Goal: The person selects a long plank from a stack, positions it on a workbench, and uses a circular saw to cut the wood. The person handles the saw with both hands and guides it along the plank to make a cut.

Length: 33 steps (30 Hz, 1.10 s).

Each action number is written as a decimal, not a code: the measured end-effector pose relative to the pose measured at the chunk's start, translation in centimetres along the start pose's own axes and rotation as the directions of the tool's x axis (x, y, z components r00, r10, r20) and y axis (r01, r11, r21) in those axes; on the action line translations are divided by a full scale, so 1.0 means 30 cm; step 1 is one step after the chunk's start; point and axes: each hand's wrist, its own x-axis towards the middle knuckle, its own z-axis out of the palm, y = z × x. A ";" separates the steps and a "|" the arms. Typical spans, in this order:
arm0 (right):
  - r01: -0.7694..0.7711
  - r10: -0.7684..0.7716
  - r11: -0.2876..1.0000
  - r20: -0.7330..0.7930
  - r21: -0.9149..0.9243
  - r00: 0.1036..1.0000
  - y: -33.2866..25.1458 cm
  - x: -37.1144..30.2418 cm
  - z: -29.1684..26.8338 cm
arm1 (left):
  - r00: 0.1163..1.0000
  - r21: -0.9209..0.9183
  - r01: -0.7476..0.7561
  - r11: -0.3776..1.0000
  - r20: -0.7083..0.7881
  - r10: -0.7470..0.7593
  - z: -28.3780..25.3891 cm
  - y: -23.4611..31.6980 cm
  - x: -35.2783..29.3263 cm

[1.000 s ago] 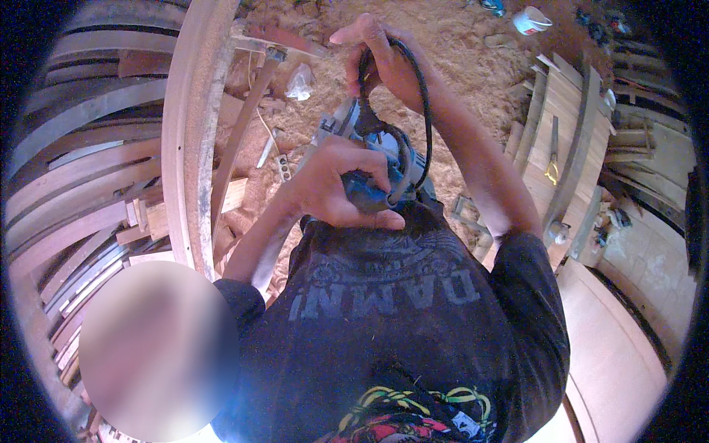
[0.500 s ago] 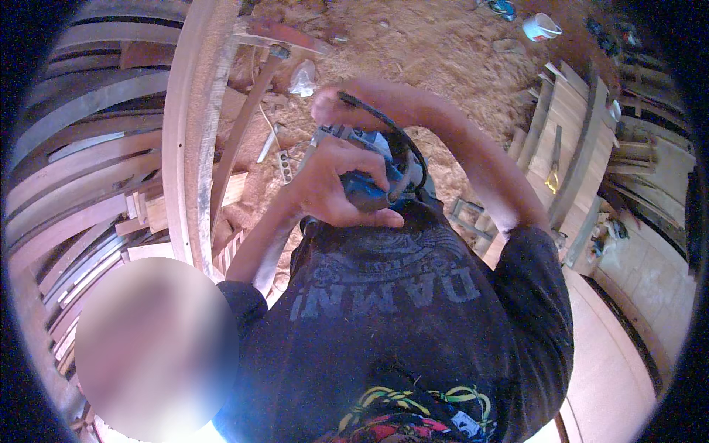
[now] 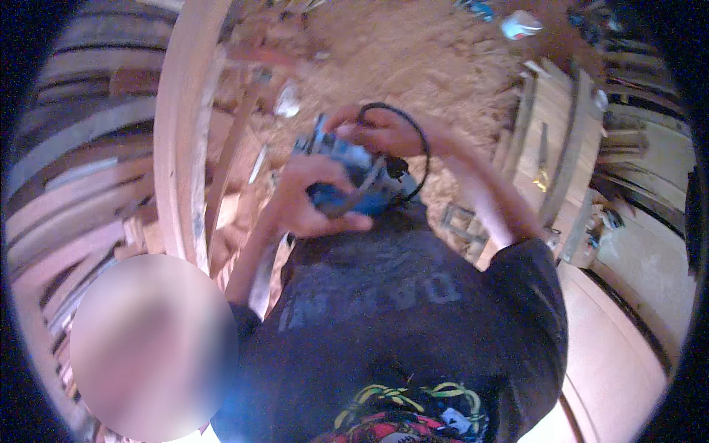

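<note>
A blue and grey corded power tool point(image 3: 343, 156), blurred by motion, is held up in front of my dark T-shirt. Its exact kind is hard to make out. On its near left side my left hand point(image 3: 299, 190) curves round the blue body, thumb on the near side and fingers on the far side. Over the far end, my right hand point(image 3: 380, 131) closes on the tool, its fingertips partly hidden. A black cord point(image 3: 422, 136) loops beside the right wrist and back toward the tool.
A long wooden beam point(image 3: 177, 133) runs along my left, with stacked boards point(image 3: 81, 192) beyond it. Shavings cover the floor point(image 3: 384, 52). A white bucket point(image 3: 521, 25) stands far right. Planks point(image 3: 550, 133) with a yellow-handled handsaw point(image 3: 541, 179) lie to the right.
The tool has turned and moved slightly left, showing more of its blue and grey body. My right hand has shifted right and down, onto the tool; the cord loop now stands wider.
</note>
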 end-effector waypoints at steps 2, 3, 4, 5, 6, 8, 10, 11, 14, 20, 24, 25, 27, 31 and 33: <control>0.046 -0.039 0.996 -0.097 0.072 0.994 0.014 0.002 -0.034 | 1.000 -0.033 -0.010 0.999 -0.011 0.010 0.017 -0.059 -0.027; 0.052 -0.040 0.994 -0.126 0.097 0.991 -0.007 -0.001 -0.033 | 0.999 -0.059 -0.008 0.998 -0.043 0.006 0.020 -0.059 -0.023; 0.064 -0.044 0.990 -0.149 0.129 0.988 -0.030 -0.009 -0.046 | 0.999 -0.082 0.007 0.997 -0.050 -0.011 0.011 -0.043 -0.009; 0.081 -0.081 0.997 -0.174 -0.007 0.981 -0.044 -0.036 -0.075 | 0.998 -0.115 0.026 0.993 -0.045 -0.032 0.002 -0.030 0.004; 0.090 -0.117 0.986 -0.191 -0.142 0.975 -0.064 -0.066 -0.107 | 0.998 -0.147 0.047 0.988 -0.040 -0.053 -0.002 -0.020 0.025; 0.037 -0.083 0.977 -0.216 -0.208 0.973 -0.086 -0.125 -0.143 | 0.997 -0.117 -0.015 0.993 -0.083 0.005 -0.020 0.013 0.067; 0.109 -0.115 0.993 -0.251 -0.035 0.961 -0.079 -0.171 -0.173 | 0.992 -0.192 0.033 0.981 -0.112 -0.056 -0.029 0.060 0.102; 0.150 -0.130 0.987 -0.264 0.055 0.956 -0.068 -0.186 -0.186 | 0.992 -0.237 0.017 0.971 -0.119 -0.046 -0.026 0.065 0.114; 0.217 -0.087 0.938 -0.425 0.269 0.901 0.015 -0.218 -0.240 | 0.995 -0.317 -0.063 0.946 -0.090 0.036 -0.031 0.089 0.157; -0.395 -0.027 0.860 -0.803 -0.322 0.595 0.513 0.061 -0.326 | 0.951 -0.444 -0.244 0.862 0.066 0.303 -0.010 0.175 0.331; -0.384 -0.165 0.791 -0.770 -0.477 0.617 0.786 0.219 -0.301 | 0.968 -0.514 -0.217 0.830 -0.004 0.250 0.039 0.219 0.383; -0.409 -0.100 0.782 -0.742 -0.470 0.663 0.827 0.222 -0.278 | 0.978 -0.529 -0.187 0.828 -0.024 0.206 0.051 0.218 0.376; -0.490 -0.002 0.691 -0.679 -0.531 0.734 0.999 0.130 -0.328 | 0.985 -0.550 -0.137 0.824 0.015 0.174 0.072 0.223 0.404; -0.257 0.044 0.953 -0.770 -0.158 0.636 0.927 0.027 -0.253 | 0.999 -0.358 -0.007 0.934 0.033 0.020 0.029 0.151 0.360; -0.369 0.116 0.929 -0.919 -0.034 0.377 1.050 -0.218 -0.379 | 0.993 -0.362 0.036 0.932 0.118 0.008 0.034 0.145 0.431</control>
